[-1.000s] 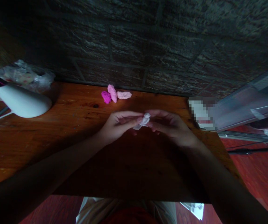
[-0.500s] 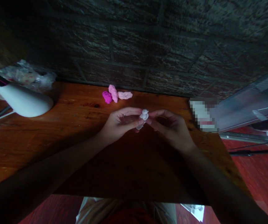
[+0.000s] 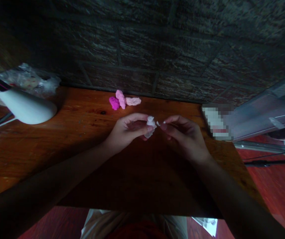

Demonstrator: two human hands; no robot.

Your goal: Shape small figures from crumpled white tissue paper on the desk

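My left hand (image 3: 129,131) grips a small white clay lump (image 3: 150,120) with a rounded top, between thumb and fingers. Below its thumb hangs a translucent, crinkled piece of film (image 3: 149,133). A short gap to the right, my right hand (image 3: 186,136) pinches a tiny white clay piece (image 3: 157,123) at its fingertips. Both hands are above the wooden table. Beyond them, against the wall, lie a magenta clay lump (image 3: 114,103), a pink clay lump (image 3: 120,99) and a pale pink clay lump (image 3: 133,101).
At the left stands a white rounded object (image 3: 30,108) with a cable, before crumpled clear plastic (image 3: 40,79). A pixelated flat item (image 3: 217,122) lies at the right, beside a clear panel (image 3: 264,103). The stone wall (image 3: 142,49) borders the wooden table (image 3: 83,109).
My right hand has drawn away to the right from the white clay lump, with a tiny white piece in its pinch. The left hand has stayed nearly in place.
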